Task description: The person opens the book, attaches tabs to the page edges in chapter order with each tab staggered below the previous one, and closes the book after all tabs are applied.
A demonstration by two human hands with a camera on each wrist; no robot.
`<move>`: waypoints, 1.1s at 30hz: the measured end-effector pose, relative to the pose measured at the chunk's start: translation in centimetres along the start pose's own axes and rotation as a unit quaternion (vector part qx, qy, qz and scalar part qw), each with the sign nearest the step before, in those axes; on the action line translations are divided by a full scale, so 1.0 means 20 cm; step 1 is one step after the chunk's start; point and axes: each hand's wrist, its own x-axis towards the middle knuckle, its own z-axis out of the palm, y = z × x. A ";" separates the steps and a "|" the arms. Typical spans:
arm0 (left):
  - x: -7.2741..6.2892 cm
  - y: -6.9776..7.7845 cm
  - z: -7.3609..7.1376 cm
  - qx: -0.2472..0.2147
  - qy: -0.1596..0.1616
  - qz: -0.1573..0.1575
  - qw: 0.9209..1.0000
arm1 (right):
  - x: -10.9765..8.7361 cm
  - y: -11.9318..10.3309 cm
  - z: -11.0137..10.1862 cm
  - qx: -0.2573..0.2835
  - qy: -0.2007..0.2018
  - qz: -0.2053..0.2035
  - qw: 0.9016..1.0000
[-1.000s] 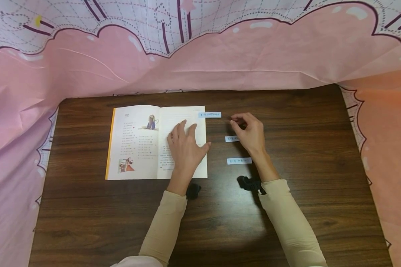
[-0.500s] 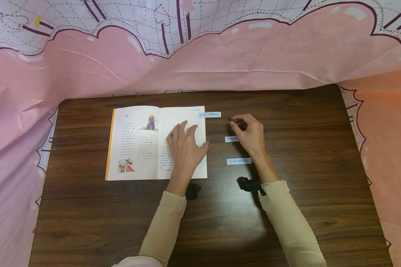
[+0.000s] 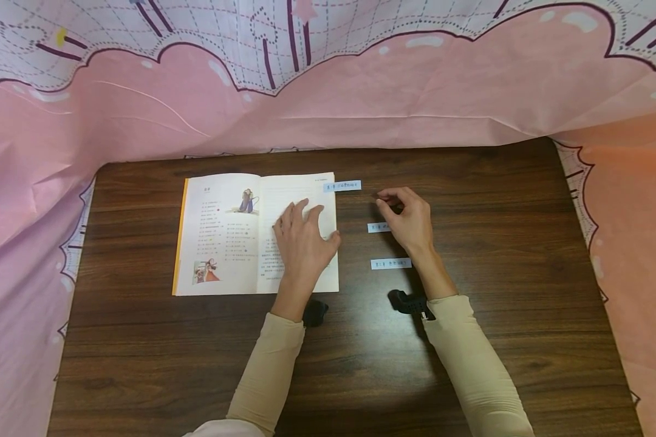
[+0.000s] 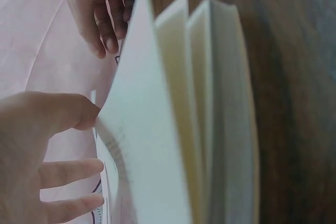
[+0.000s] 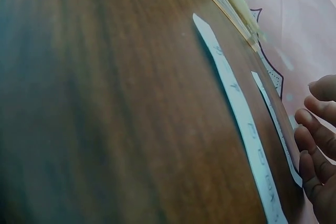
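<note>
A book point(image 3: 215, 240) lies open on the table, its left page carrying printed lists and small drawings. Over the right page, my left hand point(image 3: 306, 243) rests with fingers spread and thumb near the outer edge. The left wrist view has its thumb and fingers point(image 4: 68, 174) against a raised page point(image 4: 142, 93). A pale blue handwritten paper strip point(image 3: 342, 186) overlaps that page's upper right edge and sticks out past it. To the right, my right hand point(image 3: 412, 221) hovers with loosely bent fingers; I see nothing held. It partly covers a second strip point(image 3: 379, 227).
A third paper strip point(image 3: 390, 264) lies below the second on the dark wooden table point(image 3: 497, 243). Black wrist devices point(image 3: 409, 301) sit at both cuffs. Pink patterned cloth point(image 3: 361, 103) borders the table at the back and sides.
The blue strip at the page edge has risen very slightly, along with the page corner. Both hands stay almost where they were, and the other strips have not moved.
</note>
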 end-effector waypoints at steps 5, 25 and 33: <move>-0.01 0.01 -0.02 -0.010 -0.003 -0.006 1.000 | 0.00 0.00 0.00 0.000 -0.001 0.001 1.000; -0.01 0.05 -0.08 -0.037 0.013 0.006 0.999 | 0.00 0.00 0.00 -0.001 -0.009 0.009 1.000; -0.02 0.04 -0.09 -0.035 -0.003 -0.004 0.999 | -0.01 0.00 0.00 -0.003 -0.010 0.003 1.000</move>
